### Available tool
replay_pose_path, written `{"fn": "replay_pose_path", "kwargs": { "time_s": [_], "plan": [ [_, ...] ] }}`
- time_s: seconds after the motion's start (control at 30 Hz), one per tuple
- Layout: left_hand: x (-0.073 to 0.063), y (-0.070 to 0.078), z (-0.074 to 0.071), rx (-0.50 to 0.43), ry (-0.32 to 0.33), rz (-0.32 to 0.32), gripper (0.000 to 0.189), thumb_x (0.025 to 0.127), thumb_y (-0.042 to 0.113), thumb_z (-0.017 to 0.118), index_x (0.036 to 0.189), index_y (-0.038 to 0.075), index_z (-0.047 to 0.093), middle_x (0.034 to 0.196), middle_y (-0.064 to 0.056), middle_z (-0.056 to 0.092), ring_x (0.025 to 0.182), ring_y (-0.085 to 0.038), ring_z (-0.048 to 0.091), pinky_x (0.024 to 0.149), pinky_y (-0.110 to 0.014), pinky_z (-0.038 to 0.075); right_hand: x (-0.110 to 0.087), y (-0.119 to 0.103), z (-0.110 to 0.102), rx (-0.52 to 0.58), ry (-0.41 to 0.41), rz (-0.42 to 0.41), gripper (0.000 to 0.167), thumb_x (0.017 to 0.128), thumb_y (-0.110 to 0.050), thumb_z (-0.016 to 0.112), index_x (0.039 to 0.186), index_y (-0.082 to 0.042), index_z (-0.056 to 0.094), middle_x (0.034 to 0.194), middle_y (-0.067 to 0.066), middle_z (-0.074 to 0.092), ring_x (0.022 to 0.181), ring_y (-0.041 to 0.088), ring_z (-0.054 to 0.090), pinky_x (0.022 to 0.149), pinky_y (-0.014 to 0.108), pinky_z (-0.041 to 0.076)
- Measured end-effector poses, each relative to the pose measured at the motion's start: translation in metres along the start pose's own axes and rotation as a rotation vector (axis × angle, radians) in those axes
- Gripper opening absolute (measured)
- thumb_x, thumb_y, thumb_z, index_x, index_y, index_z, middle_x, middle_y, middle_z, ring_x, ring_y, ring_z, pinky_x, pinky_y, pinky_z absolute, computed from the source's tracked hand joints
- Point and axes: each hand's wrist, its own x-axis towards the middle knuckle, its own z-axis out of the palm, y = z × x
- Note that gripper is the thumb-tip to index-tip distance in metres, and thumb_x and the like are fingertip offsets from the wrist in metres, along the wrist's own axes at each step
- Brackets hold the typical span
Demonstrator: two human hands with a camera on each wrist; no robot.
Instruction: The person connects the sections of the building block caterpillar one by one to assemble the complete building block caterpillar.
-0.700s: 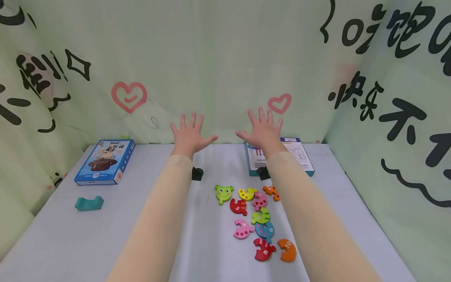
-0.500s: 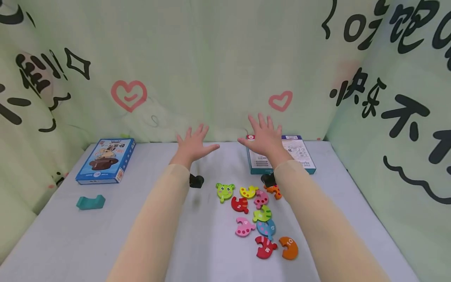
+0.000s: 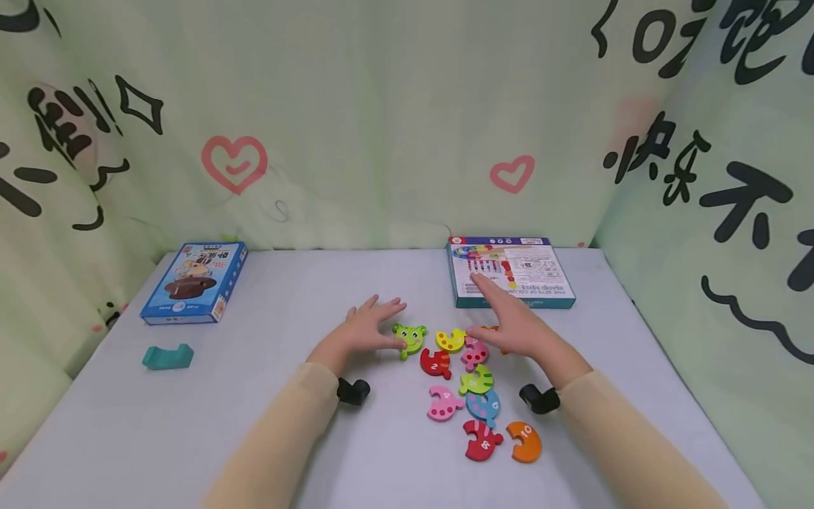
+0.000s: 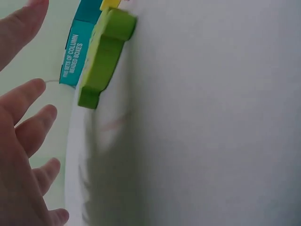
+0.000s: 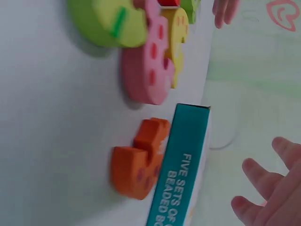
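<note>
My left hand [image 3: 361, 331] is held with fingers spread beside a green frog-head piece [image 3: 412, 336], its thumb tip overlapping the frog's left edge in the head view. In the left wrist view the frog piece [image 4: 106, 59] lies past the fingers. My right hand [image 3: 518, 326] hovers with straight fingers over an orange spotted piece, mostly hidden behind it in the head view but plain in the right wrist view as an orange piece [image 5: 134, 172]. Close by lie a yellow piece [image 3: 450, 341], a pink spotted piece [image 3: 474, 353] and a red piece [image 3: 436, 364]. Neither hand holds anything.
Nearer the front are a lime piece [image 3: 477, 380], a pink piece [image 3: 443, 405], a blue piece [image 3: 483, 406], a red striped piece [image 3: 482, 444] and an orange piece [image 3: 525, 445]. A teal block [image 3: 168, 358] and blue box [image 3: 193, 284] stand left; another box [image 3: 540, 272] lies back right.
Both hands have come down and back from near the rear wall to just above the animal pieces. The right hand has uncovered more of the box. The pieces keep their arrangement.
</note>
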Motion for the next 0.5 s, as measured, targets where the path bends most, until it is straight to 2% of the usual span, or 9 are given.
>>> {"fn": "replay_pose_path", "kwargs": {
  "time_s": [0.13, 0.23, 0.5],
  "plan": [
    [-0.003, -0.001, 0.011, -0.030, -0.001, 0.006, 0.080, 0.071, 0.051, 0.067, 0.140, 0.031, 0.033, 0.150, 0.008, 0.025, 0.141, -0.029, 0.005, 0.109, -0.062, 0.005, -0.024, 0.011, 0.006, 0.063, -0.015, 0.034, 0.092, 0.078, -0.042, 0.066, 0.147, -0.024, 0.009, 0.152, 0.010, 0.017, 0.136, 0.035, 0.022, 0.100, 0.060, 0.032],
    [-0.004, -0.001, 0.016, -0.010, 0.000, 0.007, 0.082, 0.070, 0.053, 0.068, 0.140, 0.031, 0.033, 0.150, 0.007, 0.024, 0.141, -0.029, 0.004, 0.109, -0.061, 0.004, -0.038, 0.018, 0.009, 0.072, -0.024, 0.065, 0.093, 0.078, -0.040, 0.066, 0.147, -0.021, 0.008, 0.151, 0.014, 0.019, 0.135, 0.038, 0.023, 0.099, 0.062, 0.032],
    [-0.004, -0.002, 0.028, 0.058, 0.022, 0.020, 0.079, 0.069, 0.055, 0.066, 0.139, 0.033, 0.036, 0.151, 0.005, 0.023, 0.141, -0.029, 0.006, 0.108, -0.064, 0.000, -0.059, 0.029, 0.012, 0.097, -0.020, 0.090, 0.094, 0.078, -0.042, 0.066, 0.147, -0.026, 0.005, 0.149, 0.015, 0.022, 0.129, 0.039, 0.033, 0.094, 0.062, 0.037]
  ]
}}
